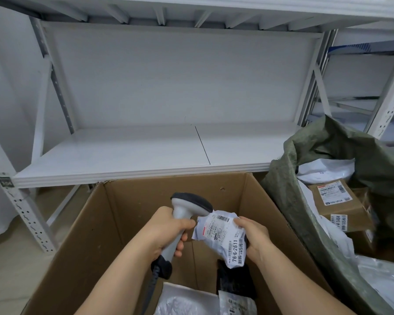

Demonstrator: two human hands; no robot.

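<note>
While hands (168, 230) (253, 237) hold scanner (187, 208) and parcel (223, 237), packets (184, 301) lie in carton (132, 201).

Grey handheld plastic scanner (187, 214): smooth, matt, dark head. Small white plastic mailer parcel (221, 237): crinkled, glossy, paper label. Large brown cardboard box (96, 235): matt, rough. White metal shelf (114, 153): painted, smooth. Green woven sack (289, 192): coarse, dull.

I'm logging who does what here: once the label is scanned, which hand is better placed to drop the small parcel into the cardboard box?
Probably the right hand: it grips the parcel above the open box. The left hand is busy, wrapped round the scanner.
</note>
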